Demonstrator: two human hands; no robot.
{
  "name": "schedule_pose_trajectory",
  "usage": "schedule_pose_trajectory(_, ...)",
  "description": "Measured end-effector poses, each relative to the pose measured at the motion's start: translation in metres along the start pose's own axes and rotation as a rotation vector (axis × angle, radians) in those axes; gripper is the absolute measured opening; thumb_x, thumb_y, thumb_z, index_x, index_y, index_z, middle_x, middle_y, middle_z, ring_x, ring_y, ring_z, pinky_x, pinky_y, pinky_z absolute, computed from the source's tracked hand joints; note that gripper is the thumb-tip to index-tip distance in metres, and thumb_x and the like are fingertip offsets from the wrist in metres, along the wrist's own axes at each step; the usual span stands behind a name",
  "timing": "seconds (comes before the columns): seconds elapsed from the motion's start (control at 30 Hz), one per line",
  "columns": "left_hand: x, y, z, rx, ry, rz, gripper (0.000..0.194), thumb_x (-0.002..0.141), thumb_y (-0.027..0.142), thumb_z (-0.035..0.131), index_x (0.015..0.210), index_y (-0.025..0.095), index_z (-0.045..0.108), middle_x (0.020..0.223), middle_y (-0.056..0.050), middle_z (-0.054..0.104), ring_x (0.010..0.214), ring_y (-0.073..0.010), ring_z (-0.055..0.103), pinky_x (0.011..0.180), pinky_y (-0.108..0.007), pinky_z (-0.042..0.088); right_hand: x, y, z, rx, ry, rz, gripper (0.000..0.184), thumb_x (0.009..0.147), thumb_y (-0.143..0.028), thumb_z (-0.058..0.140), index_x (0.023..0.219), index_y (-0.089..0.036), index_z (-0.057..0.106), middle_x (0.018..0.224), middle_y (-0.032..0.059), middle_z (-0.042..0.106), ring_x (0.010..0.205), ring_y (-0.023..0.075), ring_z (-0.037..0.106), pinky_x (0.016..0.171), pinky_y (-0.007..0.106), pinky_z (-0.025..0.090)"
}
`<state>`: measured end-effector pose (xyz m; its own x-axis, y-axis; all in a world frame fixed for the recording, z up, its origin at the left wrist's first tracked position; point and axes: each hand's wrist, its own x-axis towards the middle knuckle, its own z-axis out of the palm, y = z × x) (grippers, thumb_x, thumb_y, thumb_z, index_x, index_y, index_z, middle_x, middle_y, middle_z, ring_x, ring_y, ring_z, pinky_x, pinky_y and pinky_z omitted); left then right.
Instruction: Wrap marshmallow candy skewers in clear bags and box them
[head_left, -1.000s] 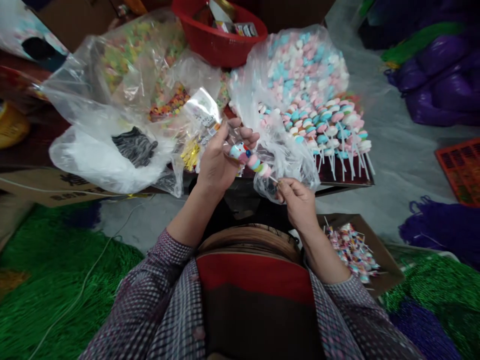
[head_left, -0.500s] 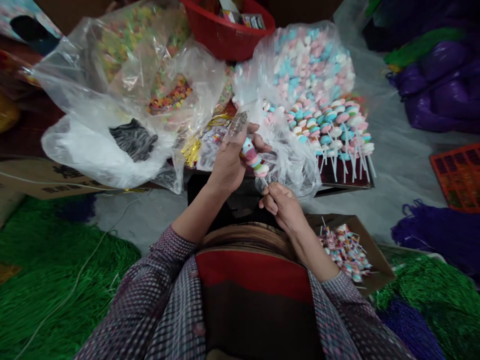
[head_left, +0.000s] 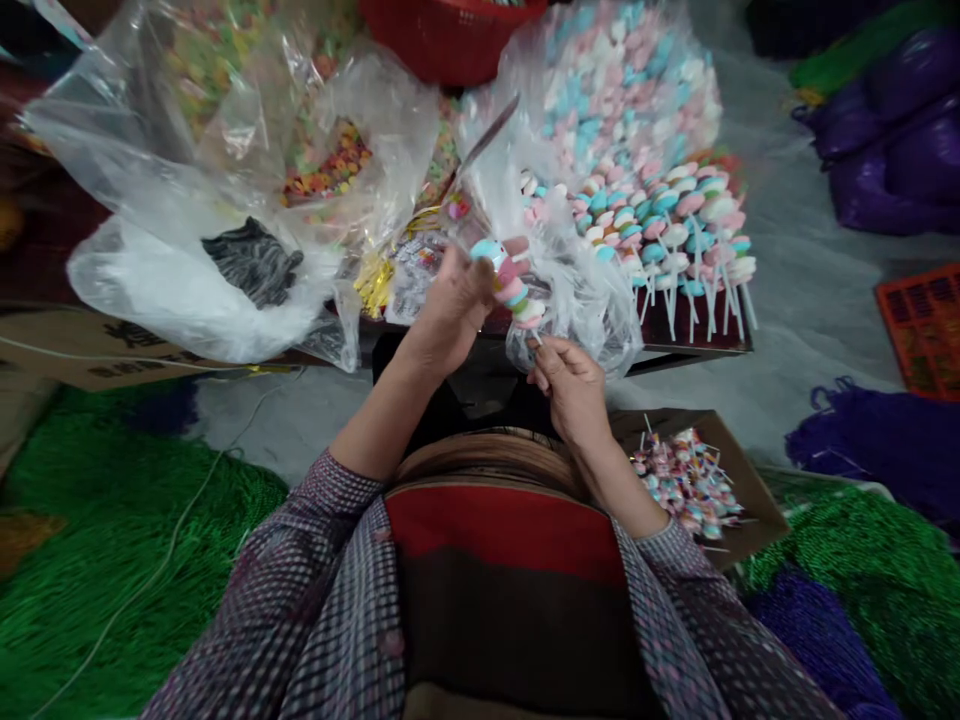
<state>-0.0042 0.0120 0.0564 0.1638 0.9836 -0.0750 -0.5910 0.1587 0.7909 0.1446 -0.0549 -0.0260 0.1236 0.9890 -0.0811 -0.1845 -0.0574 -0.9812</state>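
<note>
A marshmallow lollipop (head_left: 511, 288) of stacked pink, blue, green and white pieces tilts between my hands. My left hand (head_left: 452, 300) is closed around its upper end, thumb in front and fingertips behind. Clear film extends above those fingers, with a thin dark glossy strip (head_left: 484, 145) slanting up; how it is joined to the candy is blurred. My right hand (head_left: 572, 385) pinches the white stick just under the lowest piece. Below the candy lies a crumpled clear bag (head_left: 592, 305) on the table edge. Printed wrappers (head_left: 416, 265) and gold ties (head_left: 375, 283) lie beside my left wrist.
Unwrapped marshmallow lollipops (head_left: 675, 230) are heaped at the table's right, before a bag of marshmallows (head_left: 630, 85). Bags of gummy candy (head_left: 330, 165) fill the left, behind a black-and-white bundle (head_left: 255, 260). A red basket (head_left: 454, 45) stands behind. Wrapped lollipops fill a cardboard box (head_left: 761, 530) below right.
The view has shifted slightly, and the table things sit higher in it. Above my left hand, the clear wrapper now shows as a longer thin strip. Both hands keep hold of the lollipop.
</note>
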Motion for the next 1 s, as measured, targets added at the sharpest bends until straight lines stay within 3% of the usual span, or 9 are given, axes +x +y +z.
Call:
schedule_pose_trajectory(0.07,0.002,0.008,0.004,-0.039,0.052,0.022,0.032,0.109,0.025,0.039,0.133,0.023,0.058,0.114,-0.006,0.073,0.116,-0.0207,0.073,0.087,-0.031,0.057,0.001,0.003,-0.004,-0.090,0.045,-0.067,0.037,0.081,-0.058,0.078,0.095,-0.024,0.078,0.056,-0.0077,0.055,0.051,0.0089,0.046,0.052,0.024,0.040)
schedule_pose_trajectory(0.1,0.004,0.008,0.005,-0.043,0.089,0.034,0.032,0.109,0.026,0.038,0.132,0.023,0.060,0.110,-0.005,0.074,0.111,-0.0196,0.074,0.086,-0.031,0.057,0.001,0.003,-0.006,-0.146,0.069,-0.118,0.033,0.083,-0.056,0.077,0.095,-0.025,0.078,0.061,-0.0059,0.060,0.055,0.0098,0.050,0.055,0.025,0.043)
schedule_pose_trajectory(0.23,0.011,-0.005,0.008,-0.024,0.191,0.050,0.022,0.102,0.041,0.058,0.112,0.025,0.069,0.087,-0.003,0.075,0.093,-0.0179,0.075,0.084,-0.030,0.060,-0.002,0.002,-0.009,-0.313,0.130,-0.278,0.026,0.088,-0.050,0.074,0.097,-0.026,0.078,0.077,-0.0012,0.069,0.068,0.0134,0.059,0.065,0.030,0.050)
schedule_pose_trajectory(0.37,0.011,-0.018,0.003,-0.015,0.143,0.034,0.024,0.102,0.042,0.055,0.098,0.023,0.069,0.077,-0.001,0.070,0.090,-0.0171,0.075,0.085,-0.030,0.060,-0.007,-0.004,-0.007,-0.143,0.011,-0.068,0.033,0.088,-0.056,0.073,0.093,-0.024,0.075,0.052,-0.0087,0.049,0.045,0.0082,0.040,0.048,0.025,0.038)
schedule_pose_trajectory(0.53,0.008,-0.019,-0.003,0.049,0.042,-0.014,0.031,0.101,0.052,0.056,0.102,0.024,0.068,0.071,0.000,0.067,0.092,-0.0196,0.077,0.072,-0.027,0.059,-0.007,-0.016,-0.007,0.223,-0.329,0.322,0.038,0.083,-0.059,0.078,0.084,-0.022,0.067,0.040,-0.0157,0.029,0.034,0.0049,0.020,0.039,0.022,0.033)
schedule_pose_trajectory(0.67,0.004,-0.024,-0.002,0.075,-0.016,-0.053,0.032,0.100,0.053,0.058,0.102,0.023,0.068,0.066,0.001,0.064,0.093,-0.0193,0.076,0.073,-0.028,0.061,-0.003,-0.019,-0.001,0.320,-0.456,0.399,0.037,0.085,-0.055,0.078,0.082,-0.021,0.063,0.040,-0.0163,0.029,0.033,0.0041,0.018,0.039,0.021,0.035)
schedule_pose_trajectory(0.77,0.005,-0.027,-0.005,0.082,-0.011,-0.049,0.030,0.101,0.049,0.058,0.093,0.022,0.067,0.071,0.000,0.066,0.099,-0.0193,0.076,0.080,-0.031,0.062,-0.001,-0.016,0.006,0.269,-0.373,0.342,0.038,0.085,-0.058,0.076,0.089,-0.022,0.065,0.043,-0.0155,0.034,0.036,0.0046,0.023,0.043,0.021,0.039)
schedule_pose_trajectory(0.87,0.007,-0.030,-0.011,0.108,0.015,-0.049,0.030,0.100,0.048,0.059,0.087,0.022,0.065,0.083,-0.004,0.073,0.108,-0.0214,0.074,0.083,-0.033,0.061,0.000,-0.010,0.010,0.073,-0.171,0.156,0.039,0.080,-0.056,0.081,0.096,-0.023,0.067,0.051,-0.0118,0.051,0.043,0.0064,0.041,0.047,0.021,0.038)
schedule_pose_trajectory(1.0,0.008,-0.038,-0.016,0.131,-0.031,-0.023,0.031,0.096,0.052,0.063,0.085,0.023,0.065,0.095,-0.006,0.078,0.111,-0.0223,0.073,0.089,-0.035,0.059,0.002,-0.002,0.013,-0.064,0.011,-0.026,0.035,0.083,-0.055,0.079,0.083,-0.023,0.067,0.054,-0.0086,0.057,0.046,0.0070,0.047,0.045,0.021,0.034)
